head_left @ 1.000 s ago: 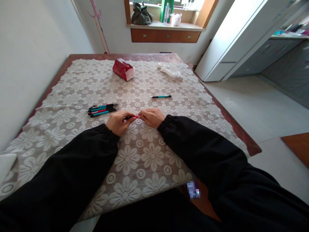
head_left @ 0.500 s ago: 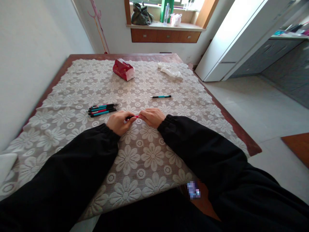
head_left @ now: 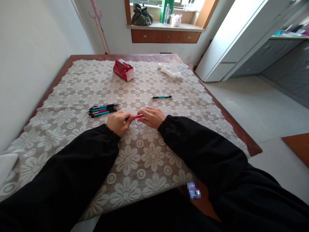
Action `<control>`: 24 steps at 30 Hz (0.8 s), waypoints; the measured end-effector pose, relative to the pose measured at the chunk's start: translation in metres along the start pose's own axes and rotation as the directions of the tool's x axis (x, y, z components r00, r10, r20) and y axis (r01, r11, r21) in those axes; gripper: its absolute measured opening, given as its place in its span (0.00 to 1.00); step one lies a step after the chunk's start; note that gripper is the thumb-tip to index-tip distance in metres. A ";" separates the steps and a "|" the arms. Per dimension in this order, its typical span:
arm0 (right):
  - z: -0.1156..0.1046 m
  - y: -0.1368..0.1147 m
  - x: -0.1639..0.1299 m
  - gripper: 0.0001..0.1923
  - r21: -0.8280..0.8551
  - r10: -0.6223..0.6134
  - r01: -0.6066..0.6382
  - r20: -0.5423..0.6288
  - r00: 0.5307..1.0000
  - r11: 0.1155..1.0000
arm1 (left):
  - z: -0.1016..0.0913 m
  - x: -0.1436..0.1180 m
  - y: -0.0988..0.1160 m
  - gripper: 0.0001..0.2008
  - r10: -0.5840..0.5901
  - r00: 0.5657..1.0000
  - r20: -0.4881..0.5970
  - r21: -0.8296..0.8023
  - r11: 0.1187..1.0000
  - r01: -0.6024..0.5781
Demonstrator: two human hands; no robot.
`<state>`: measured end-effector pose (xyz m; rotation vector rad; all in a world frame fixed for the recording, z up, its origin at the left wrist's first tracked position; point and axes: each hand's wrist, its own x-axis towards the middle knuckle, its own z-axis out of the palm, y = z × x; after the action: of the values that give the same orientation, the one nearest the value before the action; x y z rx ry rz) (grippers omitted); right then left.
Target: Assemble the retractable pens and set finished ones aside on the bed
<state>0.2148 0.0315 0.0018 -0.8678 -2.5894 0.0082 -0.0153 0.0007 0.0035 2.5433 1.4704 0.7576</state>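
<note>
Between my two hands lies a red and black pen (head_left: pixel 138 116), held level just above the tablecloth. My left hand (head_left: pixel 119 122) is closed round its black end, which the fingers mostly hide. The fingers and thumb of my right hand (head_left: pixel 152 117) pinch the red part from the other side. Left of my left hand, several blue, black and red pens (head_left: pixel 102 110) lie together in a bundle. A single blue and black pen (head_left: pixel 161 97) rests on the cloth beyond my right hand.
A flower-patterned lace tablecloth (head_left: pixel 127 159) covers the wooden table. Toward its far side lie a red tissue pack (head_left: pixel 124 70) and a crumpled clear plastic bag (head_left: pixel 171 72). A white object (head_left: pixel 8 166) sits at the left edge.
My right fingers have shifted along the pen and parted slightly, so more of its red barrel shows between the hands. My left hand has moved very little.
</note>
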 end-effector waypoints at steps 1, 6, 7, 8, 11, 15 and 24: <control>0.000 0.000 0.000 0.25 -0.012 -0.010 0.010 -0.012 1.000 1.000 | 0.000 0.000 0.000 0.20 -0.009 1.000 0.010 0.001 1.000 0.009; -0.002 -0.001 0.000 0.26 -0.047 -0.007 0.011 0.073 0.997 0.999 | 0.001 0.000 0.001 0.16 0.084 0.996 -0.026 0.002 0.996 -0.084; -0.002 -0.001 0.000 0.27 -0.040 0.002 0.002 0.092 0.996 0.999 | 0.001 0.000 0.001 0.15 0.091 0.996 -0.026 0.008 0.996 -0.090; -0.003 -0.001 0.000 0.28 -0.033 0.010 -0.007 0.101 0.995 0.999 | 0.001 0.000 0.002 0.15 0.088 0.996 -0.026 0.012 0.996 -0.088; -0.004 -0.001 0.000 0.28 -0.027 0.007 -0.006 0.064 0.998 1.000 | -0.001 0.000 0.002 0.18 0.041 0.999 -0.015 0.018 0.999 -0.041; -0.005 -0.001 0.001 0.28 -0.073 -0.024 0.024 0.004 1.000 0.997 | -0.001 0.001 0.001 0.22 -0.015 1.000 0.006 0.029 0.999 0.014; -0.004 -0.002 -0.001 0.30 -0.019 0.050 -0.049 0.071 0.996 0.999 | 0.001 0.000 0.001 0.16 0.076 0.996 -0.040 0.031 0.997 -0.075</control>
<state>0.2157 0.0292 0.0053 -0.9543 -2.6372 0.0322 -0.0134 0.0005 0.0029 2.6338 1.4141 0.8094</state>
